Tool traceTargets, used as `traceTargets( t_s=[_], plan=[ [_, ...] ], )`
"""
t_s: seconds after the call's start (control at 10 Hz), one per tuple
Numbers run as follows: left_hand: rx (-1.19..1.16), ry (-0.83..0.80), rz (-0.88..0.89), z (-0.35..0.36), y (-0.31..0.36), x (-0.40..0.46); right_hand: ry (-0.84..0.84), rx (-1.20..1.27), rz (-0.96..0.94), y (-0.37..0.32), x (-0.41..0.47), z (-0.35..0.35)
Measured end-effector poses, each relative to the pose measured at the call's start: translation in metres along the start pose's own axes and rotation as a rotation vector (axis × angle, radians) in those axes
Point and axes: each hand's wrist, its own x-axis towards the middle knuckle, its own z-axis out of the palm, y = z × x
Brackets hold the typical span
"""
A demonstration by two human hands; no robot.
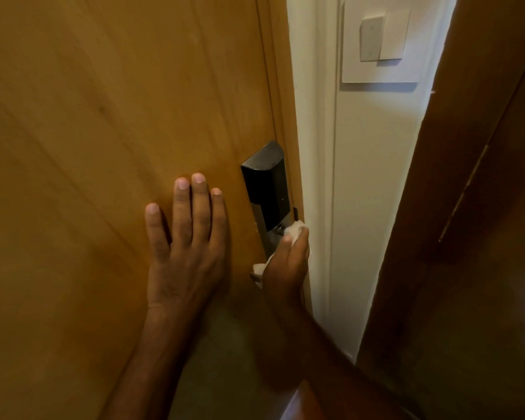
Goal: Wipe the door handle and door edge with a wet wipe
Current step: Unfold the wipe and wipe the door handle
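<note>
Dim warm light, soft shadows under the hands, slight overall blur, wide-angle bending at edges.

My left hand (184,253) lay flat, palm forward, four fingers straight and slightly spread. My right hand (287,265) was curled closed, knuckles toward me, its forearm reaching in from lower right.

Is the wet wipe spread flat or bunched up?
Bunched up: the wet wipe shows only as crumpled white tufts above and below the right hand gripping it.
</note>
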Motion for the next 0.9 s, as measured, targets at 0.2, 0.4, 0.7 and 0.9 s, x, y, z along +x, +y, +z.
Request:
traceTargets(
  t_s=[0.2, 0.4, 0.7, 0.9],
  plan=[
    [0.046, -0.021, -0.007, -0.006, 0.002, 0.004, -0.051, 0.258, 0.265, 0.036, -0.008, -0.008],
    [0.018, -0.029, -0.007, -0.006, 0.002, 0.002, -0.015, 0.030, 0.097, 0.008, 0.013, 0.010],
    [0.005, -0.033, -0.060, 0.000, 0.013, 0.002, 0.183, -0.080, 0.000, 0.036, -0.030, 0.012],
    [0.008, -0.034, -0.049, 0.002, 0.012, 0.002, 0.191, 0.284, 0.519, 0.002, 0.048, 0.001]
  ],
)
